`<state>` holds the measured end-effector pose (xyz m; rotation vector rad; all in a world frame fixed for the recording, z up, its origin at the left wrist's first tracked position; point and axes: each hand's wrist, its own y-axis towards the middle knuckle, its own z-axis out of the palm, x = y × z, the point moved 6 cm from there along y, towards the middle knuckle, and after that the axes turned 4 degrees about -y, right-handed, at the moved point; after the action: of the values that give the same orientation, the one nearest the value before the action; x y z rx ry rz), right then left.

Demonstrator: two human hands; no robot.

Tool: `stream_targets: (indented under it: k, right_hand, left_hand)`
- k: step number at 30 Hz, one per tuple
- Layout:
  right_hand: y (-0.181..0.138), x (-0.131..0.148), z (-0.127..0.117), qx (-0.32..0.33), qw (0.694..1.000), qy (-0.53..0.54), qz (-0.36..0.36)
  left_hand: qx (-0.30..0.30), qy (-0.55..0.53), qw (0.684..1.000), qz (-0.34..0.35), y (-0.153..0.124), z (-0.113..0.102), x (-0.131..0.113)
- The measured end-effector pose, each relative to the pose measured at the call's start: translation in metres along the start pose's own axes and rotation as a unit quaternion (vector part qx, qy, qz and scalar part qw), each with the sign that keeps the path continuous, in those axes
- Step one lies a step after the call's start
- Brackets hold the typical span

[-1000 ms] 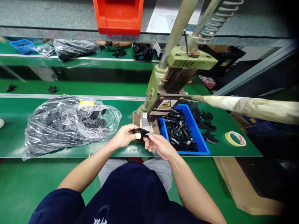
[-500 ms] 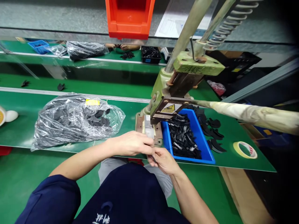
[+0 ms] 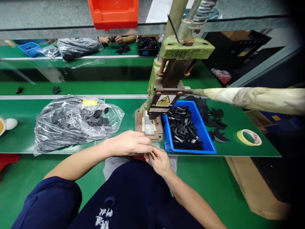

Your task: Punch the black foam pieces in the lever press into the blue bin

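Observation:
My left hand [image 3: 133, 143] and my right hand [image 3: 160, 161] meet at the table's front edge, just before the hand press [image 3: 165, 92]. A small dark piece [image 3: 152, 156] shows between the fingers of my right hand; its kind is too covered to tell. The left fingers are closed and touch the right fingertips, and what they pinch is hidden. Behind them, a pale clear block [image 3: 149, 128] sits on the press's base plate [image 3: 156, 137]. Close on the right stands a blue bin [image 3: 168, 144] of small black parts with shiny metal bits [image 3: 182, 127].
A clear plastic bag [image 3: 114, 122] of black curved pieces lies left. Loose black curved pieces [image 3: 218, 124] and a tape roll [image 3: 240, 136] lie right of the bin. The press's wrapped lever [image 3: 250, 95] reaches right. A co-worker's hands [image 3: 116, 39] work across the table.
The view has shifted, so the press and bin appear further left and higher. My hands stay together, and the clear block on the base now shows uncovered behind them.

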<state>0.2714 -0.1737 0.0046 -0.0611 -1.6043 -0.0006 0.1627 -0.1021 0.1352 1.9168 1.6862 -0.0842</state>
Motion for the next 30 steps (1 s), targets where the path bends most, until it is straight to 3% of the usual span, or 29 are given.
stream_targets:
  k: [4, 8, 10, 13, 18, 24, 30]
  right_hand:
    - [0.003, -0.01, 0.008, 0.038, 0.993, 0.097, 0.048]
    - [0.006, -0.004, 0.011, 0.072, 0.975, 0.192, 0.086]
    - [0.007, 0.0, 0.012, 0.085, 0.966, 0.226, 0.094]
    - [0.007, 0.003, 0.012, 0.1, 0.956, 0.26, 0.097]
    - [0.007, 0.001, 0.011, 0.134, 0.946, 0.272, 0.111]
    - [0.002, -0.004, 0.003, 0.108, 0.971, 0.193, 0.088]
    - [-0.008, -0.013, 0.011, 0.073, 0.984, 0.147, 0.062]
  left_hand:
    - [-0.04, -0.074, 0.996, -0.021, -0.008, 0.006, 0.01]
    - [-0.256, -0.006, 0.964, -0.076, -0.02, 0.001, 0.012]
    - [-0.284, 0.049, 0.956, -0.054, -0.021, 0.006, 0.005]
    - [-0.234, 0.06, 0.969, -0.043, -0.016, 0.017, 0.002]
    - [-0.169, -0.012, 0.983, -0.065, -0.012, 0.019, 0.013]
    - [-0.061, -0.039, 0.997, -0.031, -0.001, 0.016, -0.001]
    - [-0.056, 0.028, 0.994, -0.089, 0.004, 0.018, -0.016]
